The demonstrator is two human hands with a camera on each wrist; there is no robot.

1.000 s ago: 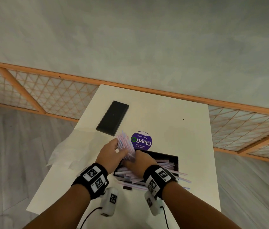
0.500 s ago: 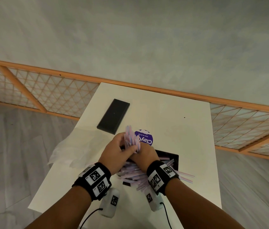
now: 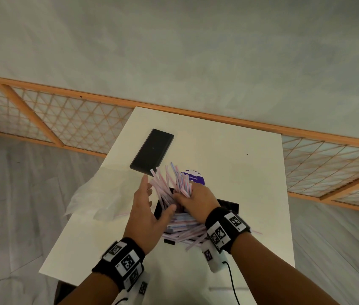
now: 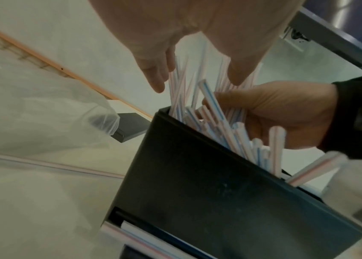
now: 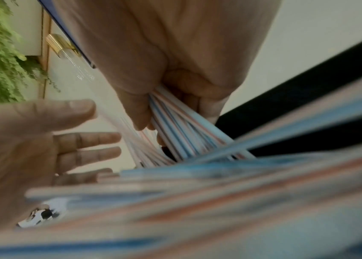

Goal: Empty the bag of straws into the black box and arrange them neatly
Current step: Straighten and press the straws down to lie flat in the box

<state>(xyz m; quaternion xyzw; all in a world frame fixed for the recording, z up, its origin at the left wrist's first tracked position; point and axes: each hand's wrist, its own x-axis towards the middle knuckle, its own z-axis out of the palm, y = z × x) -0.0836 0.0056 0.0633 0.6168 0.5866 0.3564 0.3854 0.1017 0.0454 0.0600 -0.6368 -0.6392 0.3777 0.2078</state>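
Observation:
The black box (image 3: 231, 205) (image 4: 197, 184) stands near the front of the white table (image 3: 229, 150), stuffed with pink and blue striped straws (image 3: 185, 230) (image 4: 237, 138) that stick out over its near rim. My right hand (image 3: 196, 198) (image 5: 171, 98) grips a bundle of straws (image 3: 182, 180) (image 5: 175, 126) standing up from the box's far end. Just left of that bundle my left hand (image 3: 150, 205) (image 4: 195, 77) is spread flat, fingers straight, holding nothing. The empty clear bag (image 3: 95, 199) (image 4: 31, 113) lies crumpled at the table's left edge.
The black box lid (image 3: 152, 150) (image 4: 129, 126) lies flat behind the hands, to the left. A round purple sticker (image 3: 194, 176) shows just beyond the box. One loose straw (image 4: 49, 164) lies under the bag. Wooden lattice rails (image 3: 53, 119) run beyond the table.
My left hand has let go of the straw bundle and spread apart to the left. The bundle, held by the right hand alone, has fanned out and stands higher.

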